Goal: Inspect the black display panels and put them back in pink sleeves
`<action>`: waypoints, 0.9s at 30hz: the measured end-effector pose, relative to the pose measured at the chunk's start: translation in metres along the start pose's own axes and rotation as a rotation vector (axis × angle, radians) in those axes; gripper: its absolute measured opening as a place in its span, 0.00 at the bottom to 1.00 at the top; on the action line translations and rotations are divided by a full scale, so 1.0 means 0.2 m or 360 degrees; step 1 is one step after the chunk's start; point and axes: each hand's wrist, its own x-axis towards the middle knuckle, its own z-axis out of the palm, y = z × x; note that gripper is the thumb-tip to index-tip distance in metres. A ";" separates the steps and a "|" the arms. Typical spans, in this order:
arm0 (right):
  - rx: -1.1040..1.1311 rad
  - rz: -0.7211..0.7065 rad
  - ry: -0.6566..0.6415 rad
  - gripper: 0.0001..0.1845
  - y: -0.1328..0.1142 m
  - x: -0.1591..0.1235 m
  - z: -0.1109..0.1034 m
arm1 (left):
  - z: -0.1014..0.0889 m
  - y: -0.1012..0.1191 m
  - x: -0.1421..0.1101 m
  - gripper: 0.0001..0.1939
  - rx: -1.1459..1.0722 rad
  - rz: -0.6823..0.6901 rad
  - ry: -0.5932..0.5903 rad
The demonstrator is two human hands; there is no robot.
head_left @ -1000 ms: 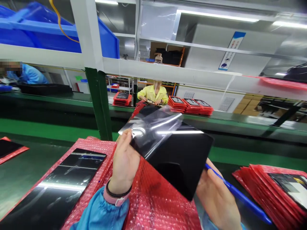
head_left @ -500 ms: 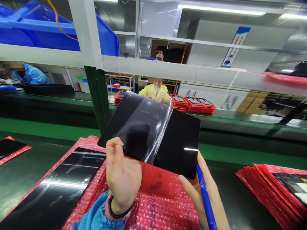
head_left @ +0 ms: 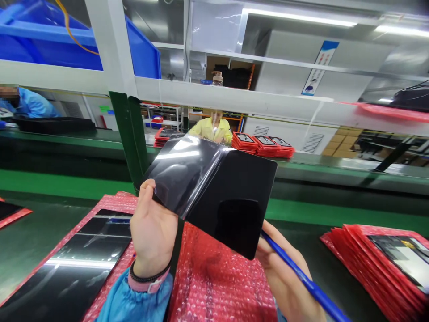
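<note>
A glossy black screen panel (head_left: 239, 192) is held up in front of me, tilted, with its right part bare. Clear protective film (head_left: 182, 172) lies over its left part, with a bright fold running across the panel. My left hand (head_left: 152, 230) pinches the film at the near left edge. At the lower right corner, my right hand (head_left: 284, 268) grips the panel, its fingertips partly hidden behind it. A blue pen (head_left: 301, 275) is tucked in that same hand. Below the panel is red bubble wrap (head_left: 221, 277).
On the left, another black screen panel (head_left: 73, 264) rests on red bubble wrap. A stack of red bubble-wrap sleeves (head_left: 365, 264) stands at right. Behind a green post (head_left: 125, 134), a person in yellow (head_left: 212, 129) sits near more red stacks (head_left: 264, 145).
The film's fold has shifted left, and more of the panel's right side shows bare. My left hand has moved left with the film. The pen now slants more to the right.
</note>
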 end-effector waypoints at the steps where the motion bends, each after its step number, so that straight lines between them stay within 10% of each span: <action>1: 0.0048 0.0026 0.0020 0.25 0.00 0.00 -0.01 | 0.00 0.00 0.00 0.09 0.0004 -0.0023 -0.0002; 4: 0.0068 0.0154 0.0130 0.32 0.00 0.01 -0.02 | 0.00 0.00 0.00 0.09 0.0023 0.0002 0.0022; 12: -0.0207 -0.0020 0.0346 0.13 0.02 0.07 -0.02 | -0.02 0.00 0.01 0.07 0.0053 0.0061 -0.0022; 27: -0.0170 0.0224 -0.0079 0.14 -0.06 0.02 0.04 | -0.05 -0.03 -0.03 0.03 0.0021 0.0006 -0.0312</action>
